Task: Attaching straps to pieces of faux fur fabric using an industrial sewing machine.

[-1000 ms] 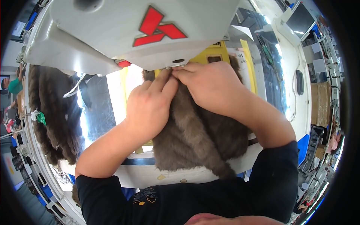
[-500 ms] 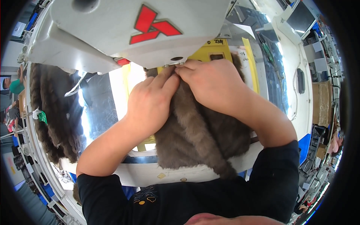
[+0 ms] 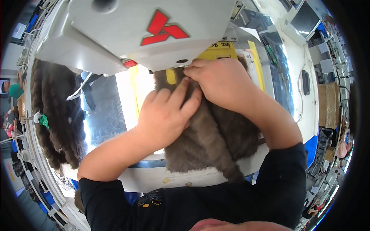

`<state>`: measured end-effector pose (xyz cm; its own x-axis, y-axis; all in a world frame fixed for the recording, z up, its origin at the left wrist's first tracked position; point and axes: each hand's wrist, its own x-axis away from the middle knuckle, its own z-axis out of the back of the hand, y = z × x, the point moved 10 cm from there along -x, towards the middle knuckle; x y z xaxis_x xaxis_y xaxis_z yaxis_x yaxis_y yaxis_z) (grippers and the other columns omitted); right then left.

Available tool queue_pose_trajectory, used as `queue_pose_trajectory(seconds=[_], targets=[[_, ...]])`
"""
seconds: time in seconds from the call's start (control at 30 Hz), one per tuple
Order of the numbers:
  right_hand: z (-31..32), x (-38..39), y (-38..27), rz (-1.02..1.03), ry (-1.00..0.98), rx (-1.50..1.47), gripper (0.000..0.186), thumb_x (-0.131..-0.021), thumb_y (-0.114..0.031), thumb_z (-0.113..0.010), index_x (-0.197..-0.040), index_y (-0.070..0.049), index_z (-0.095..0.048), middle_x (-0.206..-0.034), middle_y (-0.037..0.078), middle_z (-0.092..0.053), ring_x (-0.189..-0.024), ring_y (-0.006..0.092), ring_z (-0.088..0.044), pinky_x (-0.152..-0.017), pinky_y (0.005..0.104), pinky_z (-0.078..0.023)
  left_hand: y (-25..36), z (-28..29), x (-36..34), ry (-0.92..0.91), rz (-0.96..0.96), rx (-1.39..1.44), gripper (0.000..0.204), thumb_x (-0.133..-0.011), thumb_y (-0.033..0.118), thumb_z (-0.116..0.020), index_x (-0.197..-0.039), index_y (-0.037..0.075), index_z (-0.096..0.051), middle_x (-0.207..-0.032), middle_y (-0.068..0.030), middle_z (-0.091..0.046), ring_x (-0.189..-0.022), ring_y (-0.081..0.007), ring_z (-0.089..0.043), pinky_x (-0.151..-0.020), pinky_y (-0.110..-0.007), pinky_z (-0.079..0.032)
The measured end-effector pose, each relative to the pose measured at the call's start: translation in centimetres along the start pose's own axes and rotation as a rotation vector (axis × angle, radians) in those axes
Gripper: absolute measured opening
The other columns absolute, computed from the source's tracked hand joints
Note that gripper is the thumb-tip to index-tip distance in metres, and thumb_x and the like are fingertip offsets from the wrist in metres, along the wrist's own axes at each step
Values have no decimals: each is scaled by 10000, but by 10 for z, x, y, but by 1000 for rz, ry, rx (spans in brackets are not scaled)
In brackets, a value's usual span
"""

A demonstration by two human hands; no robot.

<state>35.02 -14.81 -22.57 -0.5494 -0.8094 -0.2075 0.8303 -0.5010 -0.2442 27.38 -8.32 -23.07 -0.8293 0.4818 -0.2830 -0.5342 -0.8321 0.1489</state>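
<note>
A brown fur piece (image 3: pixel 192 150), with a long raised strip of fur (image 3: pixel 212 138) along its middle, lies under the head of a white sewing machine (image 3: pixel 127 34). Just below the machine head, my right hand (image 3: pixel 223 82) has its fingers pressed together on the fur's far end; its fingertips are partly hidden. Nearer to me, my left hand (image 3: pixel 163 115) has its index finger and thumb on either side of a fold of the fur, the other fingers curled. Beside the fingertips, a yellow slotted plate (image 3: pixel 171 76) shows. The stitching point is out of sight.
More dark brown furs (image 3: pixel 58 111) hang at the left of the table. A yellow template with handwriting (image 3: pixel 219 54) lies behind the right hand. Tweezers or a similar green-handled tool (image 3: pixel 271 54) rest at the right, and a white lever (image 3: pixel 79 90) sticks out left of the machine.
My left hand has drawn back from the machine head toward me and slightly right, its index finger and thumb farther apart, uncovering the yellow plate. The right hand has stayed nearly in place.
</note>
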Motion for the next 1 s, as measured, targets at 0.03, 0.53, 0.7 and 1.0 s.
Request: queue_pose_trajectory(seconds=[0.03,0.53,0.7,1.0], targets=[[1,-1,-1,5,-5,5,170,-884,-131,-585,-945,-63,-729,-984,55,-731,-871,298,-725,-674,410,-572,4,-5,4,5,-21,-45,687,-676,206,-799,-1336,106,-637,-1368,-143,-659,-826,-226,-622,-707,-368,-477],[4,-10,11,-59,-73,-4,289,-863,-89,-585,-1040,-93,-813,-1076,49,-780,-985,294,-736,-837,403,-594,0,-10,10,-13,-33,-51,580,-734,205,-765,-1294,98,-658,-1407,-89,-663,-809,-195,-644,-727,-346,-489],[1,-10,18,-62,-92,8,320,-858,-82,-582,-1069,-121,-819,-1114,51,-782,-1001,280,-740,-845,397,-596,0,-11,8,-133,-1,43,856,-597,286,-877,-1384,78,-611,-1465,-129,-617,-850,-218,-667,-755,-354,-512],[4,-12,29,-140,-90,-12,353,-852,-48,-568,-1080,-143,-820,-1105,46,-786,-1015,281,-737,-852,404,-593,-2,-13,4,-155,18,27,895,-586,283,-902,-1401,68,-599,-1478,-142,-602,-870,-230,-683,-757,-363,-538]])
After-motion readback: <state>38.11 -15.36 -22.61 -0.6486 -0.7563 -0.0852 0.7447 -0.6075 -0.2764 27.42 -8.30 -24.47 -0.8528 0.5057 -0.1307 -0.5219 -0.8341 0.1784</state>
